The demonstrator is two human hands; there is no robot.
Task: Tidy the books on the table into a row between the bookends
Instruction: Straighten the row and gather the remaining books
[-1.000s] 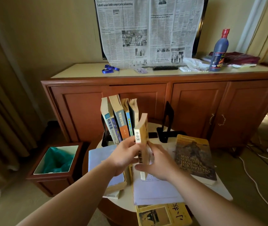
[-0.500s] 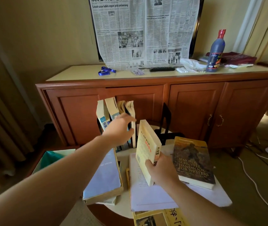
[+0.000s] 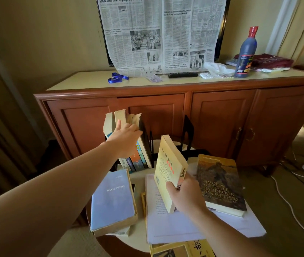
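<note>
While the left hand [image 3: 124, 135] lies open with its palm and fingers pressed against the row of upright books [image 3: 129, 143], the right hand [image 3: 185, 194] is closed around the lower corner of a yellow paperback [image 3: 168, 170], gripping it tilted above the tabletop [image 3: 138, 236]. The upright books lean to the left at the far left of the tabletop, against the left black bookend [image 3: 150, 145]; the right bookend [image 3: 188, 132] stands apart from them, with a gap between. The yellow paperback hangs in front of that gap, its top tipped toward it. Flat on the tabletop lie a pale blue book [image 3: 113, 197] on the left, white sheets of paper [image 3: 175, 227] in the middle, a brown handbook [image 3: 219, 182] on the right resting partly on the sheets, and a yellow book [image 3: 182, 250] at the near edge. Behind the tabletop stands a wooden sideboard [image 3: 166, 106] carrying a dark bottle [image 3: 245, 54], a remote and a blue ribbon, with a newspaper [image 3: 162, 32] hanging above it.
</note>
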